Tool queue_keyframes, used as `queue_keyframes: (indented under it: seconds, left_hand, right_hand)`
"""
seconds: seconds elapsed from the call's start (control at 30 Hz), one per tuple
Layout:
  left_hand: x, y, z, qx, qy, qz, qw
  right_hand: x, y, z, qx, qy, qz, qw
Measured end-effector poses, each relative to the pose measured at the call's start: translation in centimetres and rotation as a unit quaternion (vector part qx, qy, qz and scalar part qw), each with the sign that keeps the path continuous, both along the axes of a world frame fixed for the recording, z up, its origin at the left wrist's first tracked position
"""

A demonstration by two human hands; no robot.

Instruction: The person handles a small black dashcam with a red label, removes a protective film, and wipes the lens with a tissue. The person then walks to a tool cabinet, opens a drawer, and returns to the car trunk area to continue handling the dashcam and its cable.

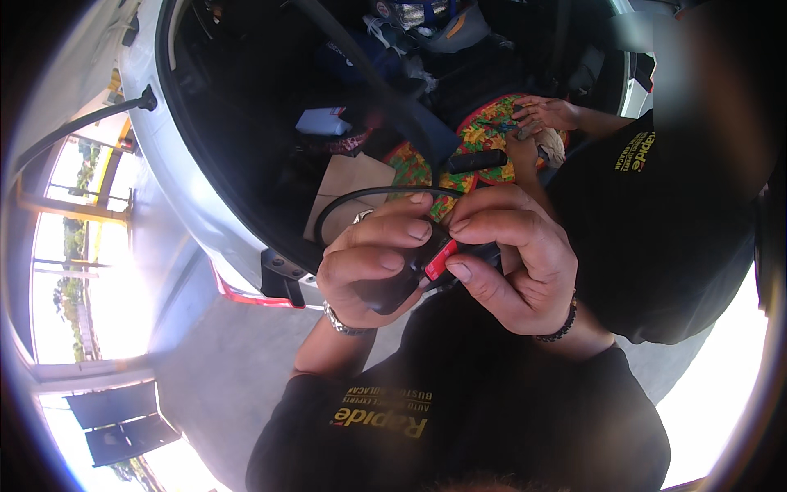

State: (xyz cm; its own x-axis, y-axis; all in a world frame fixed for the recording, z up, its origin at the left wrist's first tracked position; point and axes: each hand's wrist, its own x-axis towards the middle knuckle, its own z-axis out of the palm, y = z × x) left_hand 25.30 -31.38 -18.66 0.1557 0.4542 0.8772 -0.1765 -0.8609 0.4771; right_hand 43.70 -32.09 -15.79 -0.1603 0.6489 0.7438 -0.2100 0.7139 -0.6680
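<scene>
My left hand (373, 262), with a silver band on its wrist, is closed around a small black plastic device (389, 289). A red strip (440, 260), like the backing of adhesive tape, shows on the device between my hands. My right hand (525, 254), with a dark beaded bracelet, pinches at that strip with thumb and forefinger. A black cable (361, 192) loops above my left hand and runs behind my fingers. Part of the device is hidden by my fingers.
Ahead lies an open car trunk (238, 123) with a patterned colourful cloth (410, 164), a black oblong object (477, 161), a brown cardboard piece (348, 180) and a white box (324, 120). At right, a co-worker's hands (545, 115) are over the cloth, near a crumpled rag (551, 146).
</scene>
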Motion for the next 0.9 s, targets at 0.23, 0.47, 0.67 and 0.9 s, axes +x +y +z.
queue_keyframes:
  seconds: [0.23, 0.47, 0.67, 0.9]
  left_hand:
    - [-2.4, 0.4, 0.0, 0.051, 0.030, -0.015, 0.998]
    - [-3.8, 1.0, -0.1, 0.119, 0.053, 0.047, 0.990]
    - [-5.3, 1.3, -0.5, 0.121, 0.058, 0.078, 0.988]
    - [-7.1, 1.4, -1.0, 0.103, 0.049, 0.064, 0.991]
  right_hand:
    - [-1.2, 0.3, -1.2, 0.057, -0.016, -0.006, 0.998]
    - [-4.0, 1.1, -2.2, 0.107, 0.022, -0.057, 0.992]
    - [-6.4, 2.0, -3.0, 0.140, 0.044, -0.085, 0.986]
    - [-8.0, 2.1, -2.8, 0.146, 0.032, -0.098, 0.984]
